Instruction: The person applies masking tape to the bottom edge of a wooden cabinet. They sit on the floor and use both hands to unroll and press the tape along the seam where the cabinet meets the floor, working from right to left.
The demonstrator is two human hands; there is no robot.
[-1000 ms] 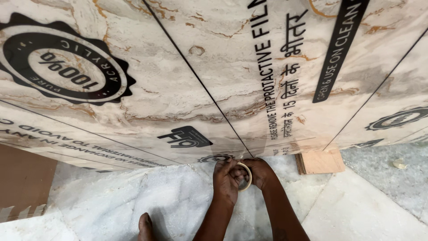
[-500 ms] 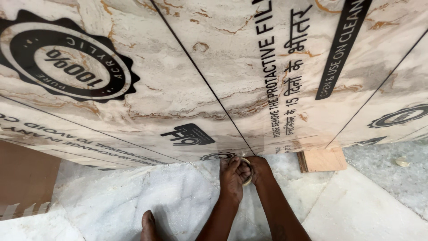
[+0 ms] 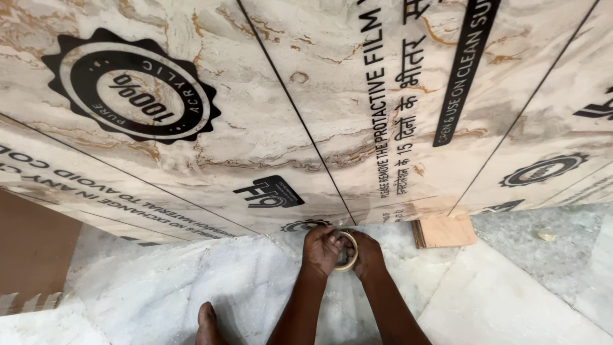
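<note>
Both my hands meet low at the bottom edge of a big marble-patterned panel (image 3: 274, 128) covered in printed protective film. Between them is a small roll of pale tape (image 3: 349, 250). My left hand (image 3: 321, 248) grips the roll from the left, and my right hand (image 3: 365, 252) holds it from the right, fingers curled around it. The roll sits right where a dark seam line of the panel reaches the floor. My bare foot (image 3: 209, 324) shows at the lower edge of the head view.
A small plywood block (image 3: 445, 231) lies under the panel's bottom edge, right of my hands. The floor is white marble (image 3: 159, 287). A brown board (image 3: 32, 255) stands at the far left. A small pale lump (image 3: 546, 235) lies on the grey floor at right.
The view has shifted slightly. My hands have closed tighter around the tape roll and stayed at the panel's bottom edge.
</note>
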